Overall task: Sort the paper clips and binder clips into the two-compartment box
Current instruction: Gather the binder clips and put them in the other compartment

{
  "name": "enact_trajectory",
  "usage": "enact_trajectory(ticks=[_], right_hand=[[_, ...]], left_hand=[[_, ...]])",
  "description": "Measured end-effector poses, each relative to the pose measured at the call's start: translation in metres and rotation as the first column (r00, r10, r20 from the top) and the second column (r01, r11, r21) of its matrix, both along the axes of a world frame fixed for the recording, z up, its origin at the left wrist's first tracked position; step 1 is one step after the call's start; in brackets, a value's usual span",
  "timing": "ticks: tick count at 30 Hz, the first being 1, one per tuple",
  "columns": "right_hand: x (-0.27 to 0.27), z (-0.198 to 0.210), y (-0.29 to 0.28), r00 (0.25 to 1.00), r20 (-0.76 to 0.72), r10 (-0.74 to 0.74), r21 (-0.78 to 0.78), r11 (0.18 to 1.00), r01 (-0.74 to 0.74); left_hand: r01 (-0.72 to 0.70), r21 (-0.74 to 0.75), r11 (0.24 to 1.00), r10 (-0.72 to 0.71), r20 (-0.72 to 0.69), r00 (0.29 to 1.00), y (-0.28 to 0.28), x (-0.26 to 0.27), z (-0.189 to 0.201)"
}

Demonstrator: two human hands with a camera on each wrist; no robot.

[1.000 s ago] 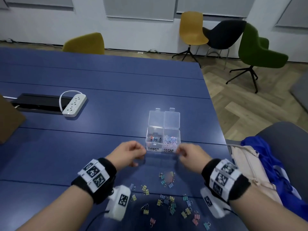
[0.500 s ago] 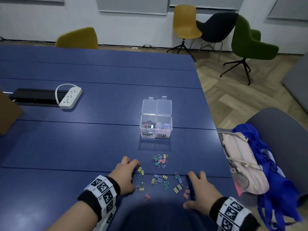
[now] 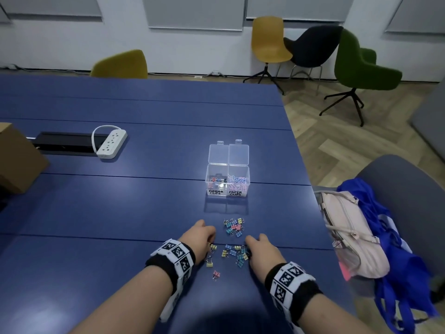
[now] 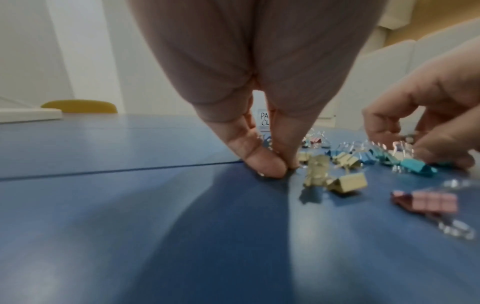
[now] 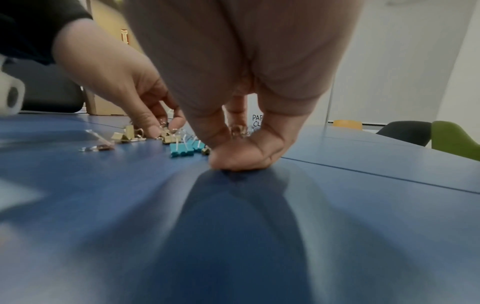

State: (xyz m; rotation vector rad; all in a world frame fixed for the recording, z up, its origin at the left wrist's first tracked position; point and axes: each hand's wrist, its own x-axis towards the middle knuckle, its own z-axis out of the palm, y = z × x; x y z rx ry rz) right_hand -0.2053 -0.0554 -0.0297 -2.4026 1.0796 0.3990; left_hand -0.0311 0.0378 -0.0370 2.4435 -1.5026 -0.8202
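Since half a second earlier, my left hand (image 3: 198,239) had closed its fingertips together at the scattered binder clips (image 3: 234,239); I couldn't tell what they pinched, and my right hand (image 3: 261,249) likewise. Beyond stood the box (image 3: 227,180), labelled "BINDER CLIPS" and "PAPER CLIPS".

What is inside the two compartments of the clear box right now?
The box stands open. The side labelled binder clips holds a few dark, red and blue binder clips; the side labelled paper clips holds a heap of pastel paper clips. How many of each cannot be told.
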Motion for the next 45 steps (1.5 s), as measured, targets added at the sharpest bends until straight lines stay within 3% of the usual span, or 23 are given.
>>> enact_trajectory(ticks=[6,9,11,14,15,17,19,23,24,25,26,27,28,29,30,32,37,42,45], right_hand=[[0.003,-0.002,-0.013,0.996,0.042,-0.073,0.046,0.996,0.071],[-0.006,-0.003,-0.024,0.96,0.143,-0.24,0.206,0.956,0.209],[-0.012,-0.003,-0.026,0.852,0.224,-0.473,0.431,0.832,0.349],[-0.018,-0.002,-0.029,0.587,0.234,-0.775,0.768,0.518,0.377],[-0.02,0.0,-0.031,0.502,0.203,-0.841,0.845,0.41,0.344],[-0.021,0.003,-0.035,0.371,0.106,-0.923,0.943,0.211,0.258],[-0.02,0.005,-0.038,0.323,0.036,-0.946,0.974,0.105,0.2],[-0.014,0.006,-0.039,0.407,0.008,-0.913,0.971,0.104,0.214],[-0.012,0.005,-0.039,0.433,0.0,-0.901,0.966,0.111,0.232],[-0.011,0.005,-0.04,0.451,-0.007,-0.892,0.962,0.118,0.247],[-0.009,0.006,-0.041,0.462,-0.012,-0.887,0.959,0.121,0.257],[-0.007,0.007,-0.043,0.472,-0.017,-0.881,0.956,0.124,0.266],[-0.005,0.008,-0.044,0.484,-0.023,-0.875,0.952,0.129,0.278],[-0.003,0.008,-0.046,0.495,-0.03,-0.868,0.947,0.135,0.292],[-0.001,0.01,-0.047,0.507,-0.034,-0.861,0.942,0.142,0.305],[0.004,0.012,-0.049,0.529,-0.023,-0.848,0.931,0.174,0.32],[0.019,0.015,-0.052,0.606,0.06,-0.793,0.868,0.341,0.361],[0.039,0.032,-0.066,0.643,0.123,-0.756,0.856,0.409,0.317],[0.06,0.05,-0.08,0.638,0.156,-0.754,0.881,0.399,0.256]], left_hand=[[-0.164,-0.017,0.986,0.162,-0.074,0.984,-0.004,0.0,0.005],[-0.366,-0.023,0.93,0.35,-0.238,0.906,-0.003,0.006,0.003],[-0.535,0.007,0.845,0.471,-0.481,0.739,-0.002,0.012,0.003],[-0.737,0.131,0.664,0.499,-0.811,0.306,0.0,0.017,0.006],[-0.761,0.184,0.622,0.476,-0.861,0.181,0.0,0.019,0.01],[-0.77,0.282,0.572,0.449,-0.894,0.007,0.0,0.022,0.016],[-0.772,0.359,0.525,0.442,-0.89,-0.113,-0.001,0.025,0.02],[-0.756,0.496,0.428,0.416,-0.85,-0.323,-0.001,0.026,0.027],[-0.741,0.506,0.442,0.43,-0.844,-0.32,-0.001,0.025,0.029],[-0.741,0.473,0.476,0.475,-0.848,-0.236,-0.002,0.024,0.027],[-0.747,0.379,0.546,0.546,-0.838,-0.027,-0.004,0.023,0.024],[-0.718,0.252,0.649,0.596,-0.755,0.274,-0.005,0.021,0.021],[-0.626,0.142,0.767,0.579,-0.575,0.578,-0.005,0.018,0.018],[-0.5,0.09,0.861,0.499,-0.333,0.8,-0.005,0.015,0.016],[-0.391,0.098,0.915,0.401,-0.119,0.908,-0.005,0.012,0.014],[-0.293,0.12,0.948,0.286,0.074,0.955,-0.008,0.006,0.01],[-0.192,0.149,0.97,0.17,0.146,0.974,-0.021,-0.003,0.006],[-0.19,0.172,0.966,0.175,0.101,0.979,-0.026,0.007,0.008],[-0.274,0.142,0.951,0.279,-0.016,0.96,-0.027,0.015,0.014]])
